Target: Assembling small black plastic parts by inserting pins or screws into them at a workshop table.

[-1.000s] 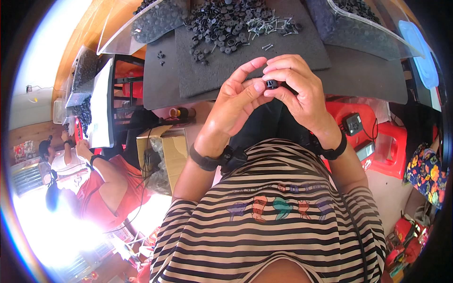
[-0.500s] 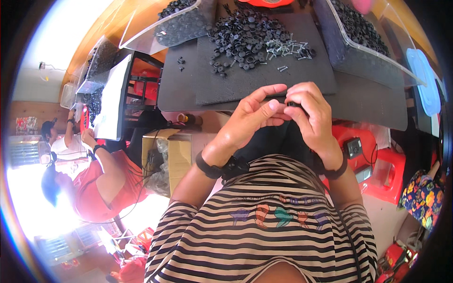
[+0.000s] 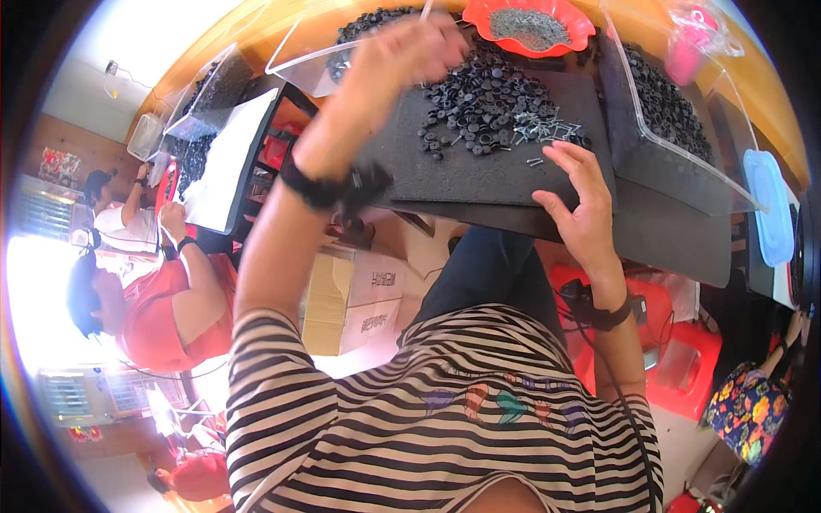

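Observation:
My left hand [image 3: 409,53] is stretched far forward over the near corner of the left clear bin, next to the pile of small black round plastic parts [image 3: 492,107]. Motion smears its fingers, so whether it holds anything is unclear. My right hand [image 3: 583,201] hovers at the right part of the dark mat [image 3: 428,184], fingers and thumb apart, with nothing visible in it. Just beyond its fingertips lie a few loose screws [image 3: 535,162] and a heap of silvery screws [image 3: 547,128] beside the black parts.
A red scalloped dish [image 3: 583,36] of small metal pieces stands at the back. Clear bins [image 3: 676,175] with black parts flank the mat. At far right is a blue lid [image 3: 770,205]. A cardboard box [image 3: 329,299] stands below the table; other people [image 3: 171,316] work at left.
My hands were together in front of me with a small black part at the fingers. The left has swung forward and left; the right has moved slightly right, its fingers opened out.

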Tool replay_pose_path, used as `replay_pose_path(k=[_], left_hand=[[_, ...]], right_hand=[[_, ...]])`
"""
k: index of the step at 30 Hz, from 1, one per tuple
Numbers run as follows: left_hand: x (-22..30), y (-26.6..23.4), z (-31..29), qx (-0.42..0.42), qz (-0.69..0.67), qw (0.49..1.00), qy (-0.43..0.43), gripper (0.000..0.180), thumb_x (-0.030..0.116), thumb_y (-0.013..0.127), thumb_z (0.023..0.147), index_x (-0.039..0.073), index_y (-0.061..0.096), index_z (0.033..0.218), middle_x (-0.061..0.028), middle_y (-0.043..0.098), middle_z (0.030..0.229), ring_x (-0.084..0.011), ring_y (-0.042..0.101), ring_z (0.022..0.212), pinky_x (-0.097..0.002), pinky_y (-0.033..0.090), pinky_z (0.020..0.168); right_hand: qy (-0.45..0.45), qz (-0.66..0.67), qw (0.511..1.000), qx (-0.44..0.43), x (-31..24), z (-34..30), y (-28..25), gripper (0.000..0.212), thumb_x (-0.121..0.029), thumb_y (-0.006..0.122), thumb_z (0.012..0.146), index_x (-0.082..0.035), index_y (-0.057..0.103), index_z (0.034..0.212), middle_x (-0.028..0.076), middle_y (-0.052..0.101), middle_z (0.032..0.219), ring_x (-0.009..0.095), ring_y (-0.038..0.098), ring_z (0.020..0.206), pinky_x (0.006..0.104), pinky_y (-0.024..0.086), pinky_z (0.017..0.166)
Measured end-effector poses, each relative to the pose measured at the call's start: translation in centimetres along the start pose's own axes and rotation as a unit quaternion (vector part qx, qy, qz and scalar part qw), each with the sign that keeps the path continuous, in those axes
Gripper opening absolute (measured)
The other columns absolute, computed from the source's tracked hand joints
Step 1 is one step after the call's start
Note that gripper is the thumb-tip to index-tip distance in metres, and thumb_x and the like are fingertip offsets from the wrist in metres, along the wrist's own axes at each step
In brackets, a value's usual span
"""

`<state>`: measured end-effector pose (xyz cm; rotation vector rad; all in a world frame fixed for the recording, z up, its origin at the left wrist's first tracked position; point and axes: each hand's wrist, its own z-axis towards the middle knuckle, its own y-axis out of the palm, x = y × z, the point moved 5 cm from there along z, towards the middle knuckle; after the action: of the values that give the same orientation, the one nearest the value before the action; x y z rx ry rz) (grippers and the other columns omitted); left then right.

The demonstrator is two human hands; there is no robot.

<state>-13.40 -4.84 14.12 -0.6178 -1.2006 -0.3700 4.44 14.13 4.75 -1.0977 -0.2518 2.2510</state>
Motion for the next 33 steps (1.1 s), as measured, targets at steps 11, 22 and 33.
replay_pose_path(k=[11, 22, 33], left_hand=[[-3.7, -0.6, -4.2, 0.002, 0.289, 0.957, 0.039, 0.019, 0.015, 0.073, 0.085, 0.002, 0.072, 0.099, -0.0081, 0.073, 0.094, -0.0125, 0.067, 0.087, -0.027, 0.052, 0.079], [-9.0, 2.6, -7.3, 0.013, 0.357, 0.934, 0.029, 0.02, 0.008, 0.075, 0.079, 0.002, 0.069, 0.097, -0.0114, 0.067, 0.079, -0.0184, 0.062, 0.066, -0.031, 0.05, 0.063], [-10.2, 5.4, -8.0, 0.009, -0.113, 0.989, -0.1, 0.021, -0.001, 0.067, 0.088, 0.002, 0.064, 0.109, -0.0075, 0.069, 0.107, -0.0159, 0.067, 0.097, -0.0274, 0.051, 0.085]], right_hand=[[0.066, -0.032, 0.997, -0.001, 2.7, -1.1, -0.2, 0.035, -0.004, 0.072, 0.077, -0.005, 0.067, 0.112, 0.014, 0.061, 0.116, 0.031, 0.06, 0.107, 0.037, 0.047, 0.093], [0.011, -0.199, 0.977, -0.077, 3.6, 1.5, 2.3, 0.029, -0.011, 0.073, 0.079, -0.007, 0.066, 0.106, 0.008, 0.06, 0.098, 0.029, 0.059, 0.094, 0.0387, 0.05, 0.081], [0.013, -0.202, 0.978, -0.041, 3.9, 2.2, 3.3, 0.014, -0.01, 0.072, 0.079, -0.01, 0.066, 0.091, 0.004, 0.057, 0.089, 0.026, 0.058, 0.091, 0.0391, 0.05, 0.075]])
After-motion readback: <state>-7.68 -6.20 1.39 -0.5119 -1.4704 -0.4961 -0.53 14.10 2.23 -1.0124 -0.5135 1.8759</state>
